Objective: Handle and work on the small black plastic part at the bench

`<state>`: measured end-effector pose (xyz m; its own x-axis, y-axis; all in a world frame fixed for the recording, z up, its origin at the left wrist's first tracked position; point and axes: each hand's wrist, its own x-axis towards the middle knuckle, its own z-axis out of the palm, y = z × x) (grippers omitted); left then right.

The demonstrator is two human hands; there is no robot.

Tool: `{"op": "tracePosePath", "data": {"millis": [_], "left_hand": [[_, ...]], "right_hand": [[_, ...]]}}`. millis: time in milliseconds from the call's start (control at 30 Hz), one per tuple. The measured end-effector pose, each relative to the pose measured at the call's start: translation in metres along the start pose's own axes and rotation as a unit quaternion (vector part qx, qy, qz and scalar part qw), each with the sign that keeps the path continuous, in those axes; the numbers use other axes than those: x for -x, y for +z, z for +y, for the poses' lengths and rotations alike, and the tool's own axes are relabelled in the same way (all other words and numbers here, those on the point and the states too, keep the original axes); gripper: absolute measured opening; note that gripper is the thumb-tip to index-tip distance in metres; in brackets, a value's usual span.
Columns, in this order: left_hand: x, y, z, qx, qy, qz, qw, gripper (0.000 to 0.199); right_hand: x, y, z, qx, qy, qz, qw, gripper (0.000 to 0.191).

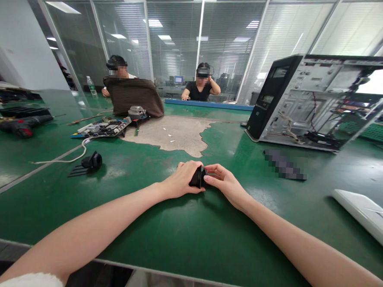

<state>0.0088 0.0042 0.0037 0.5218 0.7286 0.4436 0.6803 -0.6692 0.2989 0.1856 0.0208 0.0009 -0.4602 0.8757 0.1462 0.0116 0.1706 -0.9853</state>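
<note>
My left hand (183, 180) is closed round a small black plastic part (196, 178) just above the green table. The fingers of my right hand (223, 182) pinch the right side of the same part, thumb and fingertips against it. Its exact kind is hard to make out, as both hands cover much of it. Further left lies another black plastic piece (93, 161) with a round end and several thin prongs, apart from both hands.
An opened computer case (298, 102) stands at the right, near a blurred dark flat object (284, 165) and a white panel (365, 214). At the left are a circuit board (103, 128), a white cable (80, 150) and a power drill (22, 125). Two people sit across the table.
</note>
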Motion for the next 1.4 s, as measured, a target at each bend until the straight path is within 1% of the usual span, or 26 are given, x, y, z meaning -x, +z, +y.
{"op": "tracePosePath", "data": {"millis": [100,333,433,567,733,900,1067,1233,1300,1400], "left_hand": [[0.000,0.001,-0.001,-0.002,0.002,0.000,1.000,0.055],[0.002,0.001,-0.001,-0.014,0.016,-0.002,1.000,0.056],[0.003,0.000,-0.001,-0.018,0.024,-0.003,1.000,0.053],[0.003,-0.001,0.001,-0.022,0.031,-0.005,0.999,0.050],[0.003,-0.002,0.002,-0.024,0.029,-0.002,0.999,0.050],[0.003,-0.001,0.001,-0.015,0.028,0.002,0.999,0.054],[0.003,0.001,0.000,-0.014,0.021,0.002,1.000,0.056],[0.003,0.000,0.000,-0.011,0.020,-0.002,1.000,0.053],[0.003,0.000,0.000,-0.010,0.016,-0.002,1.000,0.053],[0.003,0.001,-0.001,-0.009,0.016,0.001,1.000,0.055]], "right_hand": [[-0.002,0.004,0.000,-0.019,0.001,-0.021,1.000,0.028],[-0.004,0.005,-0.004,0.012,0.020,-0.017,1.000,0.027],[-0.003,0.005,-0.005,0.036,-0.005,-0.028,0.999,0.027],[-0.001,0.006,-0.005,0.077,-0.040,-0.028,0.996,0.026],[0.003,0.005,-0.001,0.106,-0.054,-0.033,0.992,0.024],[0.003,0.006,0.002,0.081,-0.061,-0.052,0.994,0.017],[0.005,0.006,-0.001,0.134,-0.077,-0.049,0.987,0.016],[0.009,0.005,-0.004,0.143,-0.106,-0.081,0.981,0.018],[0.010,0.006,-0.005,0.141,-0.105,-0.078,0.981,0.019],[0.008,0.009,-0.004,0.136,-0.098,-0.059,0.984,0.013]]}}
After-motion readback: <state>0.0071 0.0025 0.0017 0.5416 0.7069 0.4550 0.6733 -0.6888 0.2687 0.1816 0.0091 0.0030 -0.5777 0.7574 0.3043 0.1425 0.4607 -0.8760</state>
